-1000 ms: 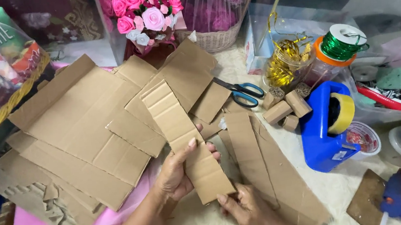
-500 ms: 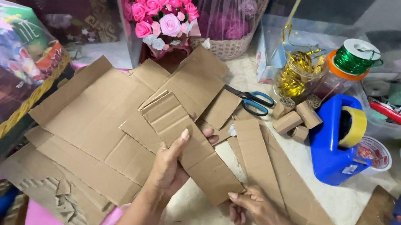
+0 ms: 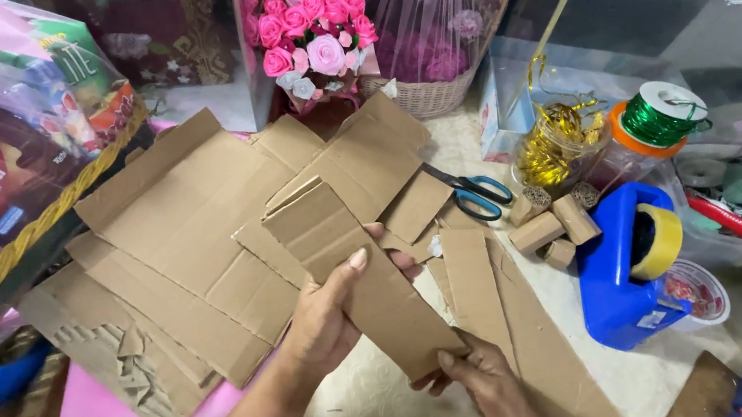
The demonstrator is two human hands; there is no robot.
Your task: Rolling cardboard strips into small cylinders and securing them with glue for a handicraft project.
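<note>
Cardboard strip lifted over near middle of pile, my left hand clamped on its side, right hand pinching near end. Cut strips lie right; big sheets uncut; scissors idle.

You're gripping a matt, ribbed brown cardboard strip w/ both hands; more rough cardboard sheets are lying under it. Glossy blue plastic tape dispenser and shiny green wire spool are sitting nearby.
</note>
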